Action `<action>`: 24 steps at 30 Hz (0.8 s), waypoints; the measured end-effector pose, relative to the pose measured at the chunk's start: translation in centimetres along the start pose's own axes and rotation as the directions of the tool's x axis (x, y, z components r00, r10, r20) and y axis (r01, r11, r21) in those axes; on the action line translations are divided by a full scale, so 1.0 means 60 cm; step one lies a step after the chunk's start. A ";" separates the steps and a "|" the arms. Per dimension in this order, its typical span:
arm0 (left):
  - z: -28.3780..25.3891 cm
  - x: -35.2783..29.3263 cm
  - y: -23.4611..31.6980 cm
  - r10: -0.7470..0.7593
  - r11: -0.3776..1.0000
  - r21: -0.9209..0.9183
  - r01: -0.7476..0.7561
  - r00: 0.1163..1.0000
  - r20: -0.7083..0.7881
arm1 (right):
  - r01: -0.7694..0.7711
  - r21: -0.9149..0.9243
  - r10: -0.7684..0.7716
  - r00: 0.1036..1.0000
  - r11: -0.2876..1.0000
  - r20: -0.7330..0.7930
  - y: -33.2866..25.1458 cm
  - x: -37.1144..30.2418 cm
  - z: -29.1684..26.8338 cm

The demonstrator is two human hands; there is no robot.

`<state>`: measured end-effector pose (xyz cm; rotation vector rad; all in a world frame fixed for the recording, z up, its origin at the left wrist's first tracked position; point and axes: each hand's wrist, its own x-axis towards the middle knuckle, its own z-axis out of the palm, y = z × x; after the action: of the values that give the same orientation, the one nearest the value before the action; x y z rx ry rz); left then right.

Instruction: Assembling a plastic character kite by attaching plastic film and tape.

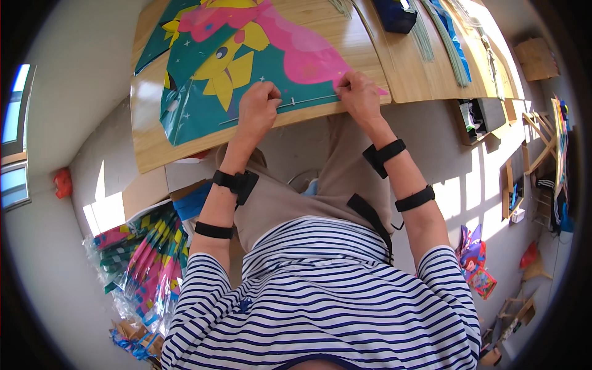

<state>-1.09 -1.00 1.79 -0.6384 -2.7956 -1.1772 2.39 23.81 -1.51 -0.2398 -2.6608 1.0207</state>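
A kite (pixel 191 105) of thin teal, pink and yellow sheet, printed with a cartoon figure, lies flat on the wooden table (pixel 148 145). Along its near edge runs a thin pale rod (pixel 317 98) with a small white fitting (pixel 293 102) near its middle. My right hand (pixel 361 98) is closed in a pinch on the rod's right end, by the pink corner. Curled over the rod's left part, my left hand (pixel 258 111) has thumb and fingertips together. Whatever lies between those left fingertips is too small to make out.
Bundles of thin rods (pixel 453 52) and a dark blue box (pixel 394 15) lie on the adjoining tabletop to the right. Folded colourful kites in clear film (pixel 145 259) hang at the lower left. An open case (pixel 472 120) sits below the right table edge.
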 end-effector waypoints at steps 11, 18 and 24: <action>0.012 0.007 -0.004 0.200 0.940 0.259 -0.220 0.974 0.103 | 0.023 0.019 -0.023 1.000 1.000 -0.016 0.005 -0.002 0.002; 0.015 0.013 0.007 0.019 0.990 0.136 -0.033 0.995 0.101 | 0.025 0.021 -0.025 1.000 0.999 -0.014 0.001 -0.003 -0.001; 0.035 0.031 0.025 -0.153 0.987 0.069 0.146 0.982 0.111 | 0.025 0.025 -0.025 0.999 0.999 -0.024 0.004 -0.003 0.000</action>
<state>-1.94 2.04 1.68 -0.5167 -3.0109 -1.1072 2.56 23.95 -1.71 -0.2115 -2.6220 1.0365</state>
